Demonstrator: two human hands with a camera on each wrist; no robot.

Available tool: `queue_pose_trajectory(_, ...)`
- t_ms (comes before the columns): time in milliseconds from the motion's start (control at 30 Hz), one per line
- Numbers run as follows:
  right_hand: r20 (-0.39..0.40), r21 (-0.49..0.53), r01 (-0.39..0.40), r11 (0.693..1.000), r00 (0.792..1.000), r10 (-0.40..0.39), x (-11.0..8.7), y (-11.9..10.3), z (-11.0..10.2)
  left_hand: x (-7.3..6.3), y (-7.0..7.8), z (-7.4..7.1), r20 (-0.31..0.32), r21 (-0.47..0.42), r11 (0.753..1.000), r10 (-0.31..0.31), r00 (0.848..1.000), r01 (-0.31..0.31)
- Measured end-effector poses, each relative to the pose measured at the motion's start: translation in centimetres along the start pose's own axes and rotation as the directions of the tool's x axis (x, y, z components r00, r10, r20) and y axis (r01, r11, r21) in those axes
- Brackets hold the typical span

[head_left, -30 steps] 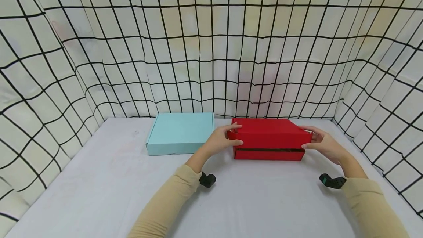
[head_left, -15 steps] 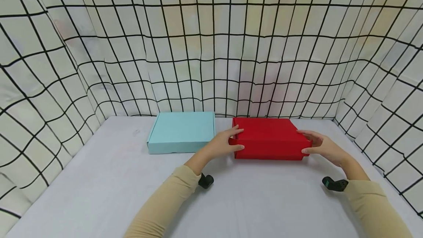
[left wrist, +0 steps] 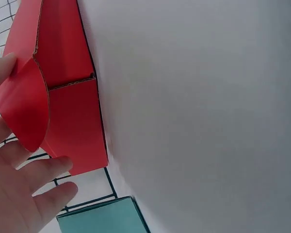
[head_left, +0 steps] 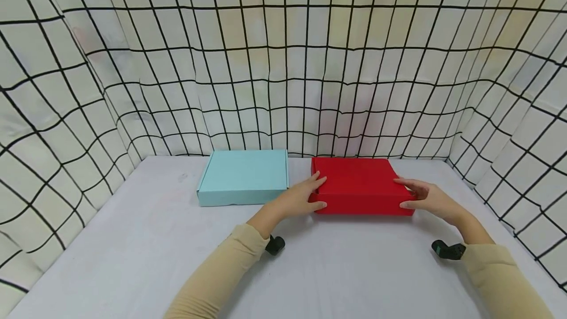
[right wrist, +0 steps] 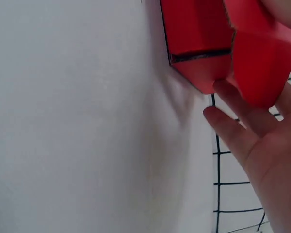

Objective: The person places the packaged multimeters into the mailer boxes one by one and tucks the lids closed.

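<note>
A red cardboard box (head_left: 356, 176) lies on the white table, its lid lowered and the front flap down along the front. My left hand (head_left: 292, 200) holds the lid at the front left corner, thumb in front and fingers behind. Seen from the left wrist, a rounded side tab (left wrist: 26, 109) of the lid sits between thumb and fingers. At the front right corner my right hand (head_left: 431, 202) grips the lid likewise. The right wrist view has another red tab (right wrist: 262, 63) between its thumb and fingers. The box's inside is hidden.
A closed light-blue box (head_left: 243, 176) lies left of the red one, close to my left hand. White walls with a black grid (head_left: 283, 82) enclose the table (head_left: 354, 270) at the back and sides. Black devices (head_left: 448, 250) sit at both wrists.
The red lid has come down: the dark gap under its front flap has closed, and the flap now covers the box front. Both hands have lowered with it and moved slightly inward.
</note>
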State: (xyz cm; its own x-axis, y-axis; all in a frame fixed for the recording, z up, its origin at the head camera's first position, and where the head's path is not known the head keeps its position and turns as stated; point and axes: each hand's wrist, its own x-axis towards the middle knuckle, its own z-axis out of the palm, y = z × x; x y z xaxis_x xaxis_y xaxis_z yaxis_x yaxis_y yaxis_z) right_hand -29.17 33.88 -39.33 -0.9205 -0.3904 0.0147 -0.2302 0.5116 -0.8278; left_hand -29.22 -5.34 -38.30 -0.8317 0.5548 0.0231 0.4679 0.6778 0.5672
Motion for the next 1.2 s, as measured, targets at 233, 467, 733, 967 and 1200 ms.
queue_pose_trajectory(233, -0.018, -0.274, -0.002, 0.962, 1.0, -0.003, 0.3, -0.6, 1.3, 0.4, 0.3, 0.4, 0.034, 0.207, 0.978, -0.026, 0.999, 0.018)
queue_pose_trajectory(467, 0.019, -0.367, 0.043, 0.929, 0.999, -0.039, 0.4, -0.1, 1.9, 0.5, 0.8, 0.8, 0.077, 0.331, 0.944, -0.037, 0.996, 0.009)
queue_pose_trajectory(733, 0.075, -0.431, 0.014, 0.902, 0.997, 0.021, 1.4, -1.4, 1.5, 0.4, 1.0, 0.8, 0.095, 0.314, 0.948, -0.079, 0.992, 0.045)
queue_pose_trajectory(967, 0.116, -0.466, 0.026, 0.884, 0.993, 0.032, 2.1, -1.9, 1.1, 0.5, 1.3, 1.1, 0.11, 0.338, 0.939, -0.113, 0.988, 0.07)
queue_pose_trajectory(1200, 0.106, -0.556, 0.043, 0.83, 0.994, 0.019, 2.2, -1.7, 0.9, 0.6, 1.7, 1.5, 0.117, 0.362, 0.929, -0.124, 0.985, 0.074)
